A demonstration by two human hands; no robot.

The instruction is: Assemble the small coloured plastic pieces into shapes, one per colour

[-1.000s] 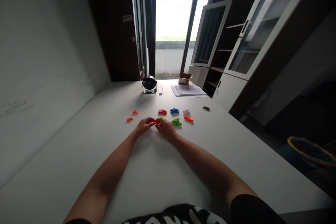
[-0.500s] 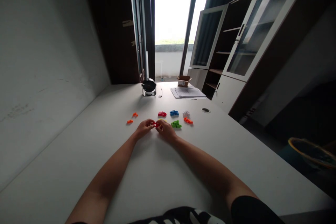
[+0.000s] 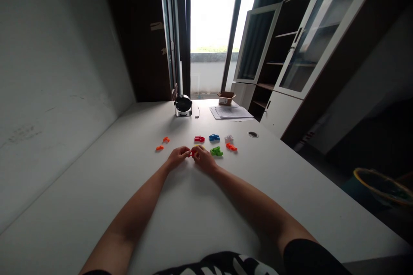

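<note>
Between my fingertips is a small red plastic piece [image 3: 191, 154], mostly covered. My left hand [image 3: 177, 157] pinches its left side, and my right hand [image 3: 204, 159] is closed on its right side. A yellow piece [image 3: 202, 147] lies just behind my right hand, partly hidden. Beyond it sits a red plastic toy [image 3: 199, 139], with a blue toy [image 3: 214, 137] and a white one [image 3: 229, 138] to its right. Nearer, a green toy [image 3: 216, 151] lies beside my right hand, with an orange-red toy [image 3: 231, 147] further right.
Two small orange pieces [image 3: 159, 148] lie left of my hands on the white table [image 3: 193, 215]. At the back stand a round black device [image 3: 183, 105], papers [image 3: 230, 113] and an open cardboard box [image 3: 226, 98]. A round table hole [image 3: 253, 135] is at the right.
Both hands stay together in nearly the same place. Slightly more of the red piece shows between the fingers. The toys on the table have not moved.
</note>
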